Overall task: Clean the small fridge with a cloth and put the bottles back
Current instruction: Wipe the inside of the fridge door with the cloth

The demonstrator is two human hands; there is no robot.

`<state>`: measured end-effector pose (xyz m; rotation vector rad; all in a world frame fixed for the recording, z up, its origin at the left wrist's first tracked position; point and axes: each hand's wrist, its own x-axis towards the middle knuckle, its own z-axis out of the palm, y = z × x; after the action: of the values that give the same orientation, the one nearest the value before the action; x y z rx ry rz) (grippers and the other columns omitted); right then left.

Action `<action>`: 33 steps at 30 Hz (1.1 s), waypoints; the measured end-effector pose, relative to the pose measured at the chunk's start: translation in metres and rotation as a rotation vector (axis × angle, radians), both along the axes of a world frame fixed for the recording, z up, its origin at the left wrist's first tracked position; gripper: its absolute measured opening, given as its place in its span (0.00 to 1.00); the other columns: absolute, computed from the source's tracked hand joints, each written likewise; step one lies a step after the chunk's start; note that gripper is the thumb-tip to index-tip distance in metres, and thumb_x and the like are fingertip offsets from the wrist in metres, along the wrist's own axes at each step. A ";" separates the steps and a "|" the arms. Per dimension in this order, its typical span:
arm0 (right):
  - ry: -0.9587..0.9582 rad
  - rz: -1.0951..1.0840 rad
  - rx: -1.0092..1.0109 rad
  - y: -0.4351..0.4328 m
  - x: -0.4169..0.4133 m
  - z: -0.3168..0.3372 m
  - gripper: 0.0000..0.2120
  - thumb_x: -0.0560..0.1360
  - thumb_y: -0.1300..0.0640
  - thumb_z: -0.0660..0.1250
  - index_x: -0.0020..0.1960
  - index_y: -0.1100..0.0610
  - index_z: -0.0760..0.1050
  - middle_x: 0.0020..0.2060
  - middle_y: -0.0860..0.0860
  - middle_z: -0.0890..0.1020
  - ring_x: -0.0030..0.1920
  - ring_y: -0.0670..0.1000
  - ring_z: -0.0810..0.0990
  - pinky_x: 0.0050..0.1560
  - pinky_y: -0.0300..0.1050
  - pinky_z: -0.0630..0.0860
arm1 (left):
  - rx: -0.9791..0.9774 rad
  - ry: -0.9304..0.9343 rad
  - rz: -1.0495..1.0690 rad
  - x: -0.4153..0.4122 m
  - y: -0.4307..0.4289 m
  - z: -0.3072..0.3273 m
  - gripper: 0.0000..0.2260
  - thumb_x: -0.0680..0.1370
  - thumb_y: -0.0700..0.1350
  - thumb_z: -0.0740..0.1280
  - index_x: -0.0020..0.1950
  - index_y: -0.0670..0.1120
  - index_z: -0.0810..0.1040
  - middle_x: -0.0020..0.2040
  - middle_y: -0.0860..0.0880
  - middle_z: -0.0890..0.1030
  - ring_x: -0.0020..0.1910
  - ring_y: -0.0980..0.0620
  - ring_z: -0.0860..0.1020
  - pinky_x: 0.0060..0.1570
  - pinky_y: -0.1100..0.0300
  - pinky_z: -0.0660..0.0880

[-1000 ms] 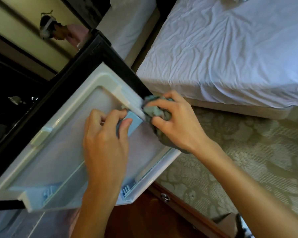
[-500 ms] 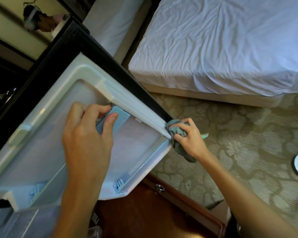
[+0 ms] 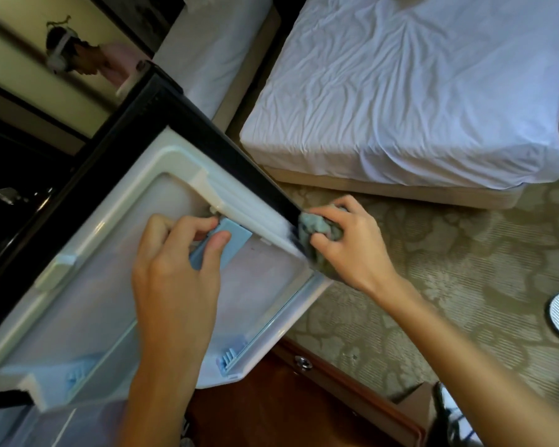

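Steadying the open fridge door (image 3: 88, 285) looks to be the job of the left hand (image 3: 175, 275): its fingers curl round a pale blue plastic bracket (image 3: 231, 240) on the inner liner, so the door cannot swing away. The right hand (image 3: 352, 250) grips a bunched grey-green cloth (image 3: 315, 225), pressed against the door's outer edge beside the white seal (image 3: 259, 217), likely wiping it. No bottles are in view; the bed (image 3: 400, 108) stands just beyond.

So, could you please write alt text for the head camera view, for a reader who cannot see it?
A right hand holds a bunched grey-green cloth against the edge of the open fridge door, while the left hand grips a blue plastic tab on its inner side. A white bed and patterned carpet lie beyond.
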<state>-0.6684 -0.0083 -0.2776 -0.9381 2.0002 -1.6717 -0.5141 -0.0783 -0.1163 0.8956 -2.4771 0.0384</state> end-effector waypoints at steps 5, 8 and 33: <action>0.102 -0.043 -0.358 -0.014 0.018 0.111 0.20 0.68 0.55 0.69 0.61 0.52 0.81 0.52 0.52 0.76 0.52 0.52 0.77 0.54 0.50 0.75 | 0.051 0.022 0.011 0.000 -0.002 0.001 0.07 0.75 0.42 0.72 0.51 0.41 0.82 0.46 0.50 0.74 0.44 0.55 0.73 0.46 0.74 0.66; 0.193 -0.046 -0.395 -0.023 0.022 0.132 0.20 0.70 0.53 0.68 0.61 0.54 0.80 0.52 0.53 0.78 0.51 0.55 0.77 0.54 0.51 0.74 | 0.065 -0.003 0.018 -0.001 -0.002 0.002 0.06 0.74 0.40 0.72 0.49 0.40 0.81 0.45 0.49 0.74 0.42 0.52 0.74 0.42 0.68 0.68; -0.293 0.286 0.310 -0.003 0.056 -0.164 0.04 0.74 0.55 0.67 0.41 0.52 0.77 0.48 0.51 0.74 0.52 0.51 0.75 0.57 0.57 0.74 | 0.034 -0.135 0.070 -0.001 -0.009 0.004 0.09 0.76 0.43 0.71 0.56 0.45 0.81 0.46 0.45 0.77 0.41 0.65 0.74 0.48 0.77 0.68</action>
<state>-0.6124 -0.0108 -0.4415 -0.7727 1.7665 -1.2229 -0.5153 -0.0869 -0.1119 1.0253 -2.5762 0.0839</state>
